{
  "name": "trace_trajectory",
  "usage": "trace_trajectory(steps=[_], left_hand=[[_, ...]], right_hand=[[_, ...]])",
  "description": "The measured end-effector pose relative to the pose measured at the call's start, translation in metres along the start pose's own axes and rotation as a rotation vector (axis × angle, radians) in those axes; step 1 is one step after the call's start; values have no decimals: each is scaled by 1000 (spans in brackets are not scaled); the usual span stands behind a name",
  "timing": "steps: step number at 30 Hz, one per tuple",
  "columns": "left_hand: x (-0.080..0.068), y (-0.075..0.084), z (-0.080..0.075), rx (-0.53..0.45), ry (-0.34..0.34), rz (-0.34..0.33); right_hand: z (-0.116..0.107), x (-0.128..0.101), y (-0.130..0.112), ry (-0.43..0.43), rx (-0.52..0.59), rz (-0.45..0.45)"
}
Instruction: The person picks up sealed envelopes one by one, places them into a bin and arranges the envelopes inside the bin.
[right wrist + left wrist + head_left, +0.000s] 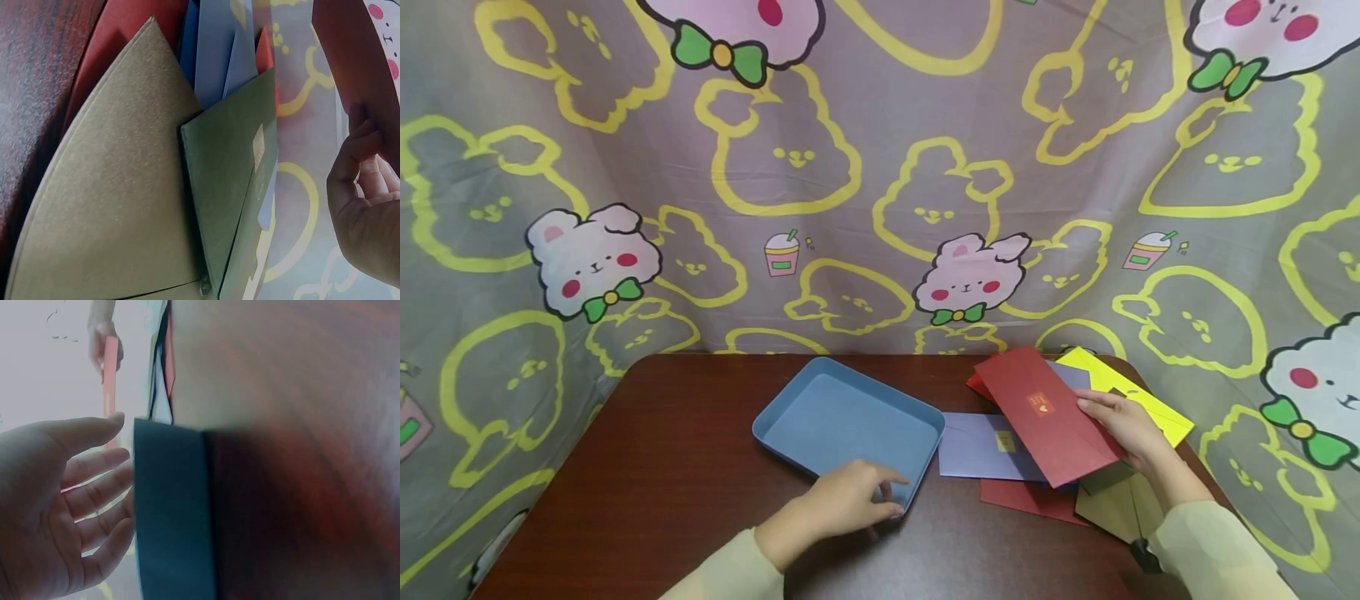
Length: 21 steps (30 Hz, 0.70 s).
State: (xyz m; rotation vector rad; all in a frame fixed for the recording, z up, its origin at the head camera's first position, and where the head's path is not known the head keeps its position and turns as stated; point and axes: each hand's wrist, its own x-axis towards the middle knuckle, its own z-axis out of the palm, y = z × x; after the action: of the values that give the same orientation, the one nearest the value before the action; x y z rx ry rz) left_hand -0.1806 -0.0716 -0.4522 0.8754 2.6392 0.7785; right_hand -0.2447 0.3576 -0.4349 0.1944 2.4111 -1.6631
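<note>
My right hand (1127, 425) pinches a dark red envelope (1030, 417) by its right edge, thumb on top. A small sticker with a heart marks its flap, and it is raised above a spread of other envelopes. Below it lie a lavender envelope (973, 446), a red one (1030, 497) and a brown one (1116, 504). In the right wrist view a dark green envelope (231, 169) overlaps the brown one. My left hand (850, 500) is over the near right corner of a blue tray (842, 421), fingers loosely bent and holding nothing. The tray's wall (175, 512) stands beside its fingertips.
A yellow envelope (1157, 404) lies at the far right of the brown table (655, 467). Another bright red envelope (977, 385) peeks out behind the held one. A cartoon-printed curtain (850, 208) hangs right behind the table and along its sides.
</note>
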Motion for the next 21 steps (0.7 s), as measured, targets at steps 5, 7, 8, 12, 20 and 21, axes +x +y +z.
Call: trace_trajectory(steps=[5, 7, 8, 12, 20, 21], left_hand=[[-6, -9, -19, -45, 65, 2], [-9, -14, -30, -50, 98, -18], [-10, -17, -35, -55, 113, -33], [-17, -29, -58, -51, 214, -108], [-40, -68, -94, -165, 409, -231], [-43, -73, -97, -182, 427, -238]], right_hand=[[0, 1, -4, -13, -9, -15], [1, 2, -6, -16, -13, -20], [1, 2, -6, -18, -14, -22], [1, 1, -9, -26, -12, -26], [5, -3, -18, -41, -8, -55], [6, -3, -19, -41, -6, -56]])
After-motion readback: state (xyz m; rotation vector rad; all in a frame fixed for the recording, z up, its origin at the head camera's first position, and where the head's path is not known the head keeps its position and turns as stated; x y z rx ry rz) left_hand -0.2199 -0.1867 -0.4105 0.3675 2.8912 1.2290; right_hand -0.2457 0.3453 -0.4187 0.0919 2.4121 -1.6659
